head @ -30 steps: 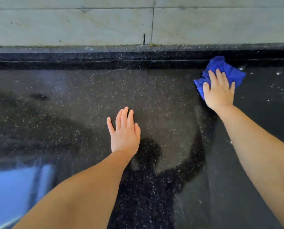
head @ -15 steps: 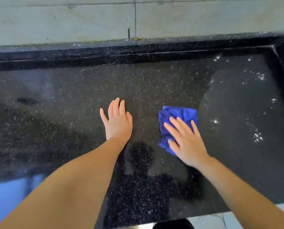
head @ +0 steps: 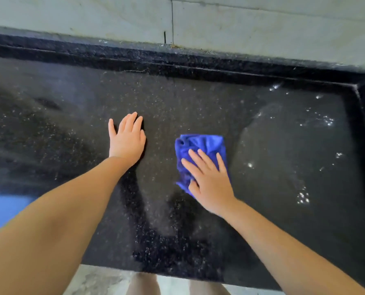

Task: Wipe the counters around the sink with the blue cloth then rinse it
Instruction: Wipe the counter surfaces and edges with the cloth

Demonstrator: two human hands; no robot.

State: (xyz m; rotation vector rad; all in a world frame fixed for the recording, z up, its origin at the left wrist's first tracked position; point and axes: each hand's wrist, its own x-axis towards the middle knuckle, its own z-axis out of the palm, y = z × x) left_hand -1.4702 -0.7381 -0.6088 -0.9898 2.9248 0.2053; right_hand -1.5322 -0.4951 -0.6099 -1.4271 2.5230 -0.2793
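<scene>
The right hand (head: 209, 184) presses the cloth (head: 200, 154) flat on the counter (head: 198, 99) with straight fingers, the left hand (head: 127, 138) lying flat beside it; firm, overlapping strokes toward the wet droplets to its right should serve best.

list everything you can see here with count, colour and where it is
blue cloth: 1, blue, crumpled on the counter right of centre, under the right hand
counter: 1, black speckled stone, fills most of the view, raised rim at back and right
water drops: many, glinting white, on the counter's right part
wall: 1, pale grey tiles, behind the counter
left hand: 1, flat on the counter, left of the cloth
right hand: 1, fingers straight, pressing the cloth
</scene>
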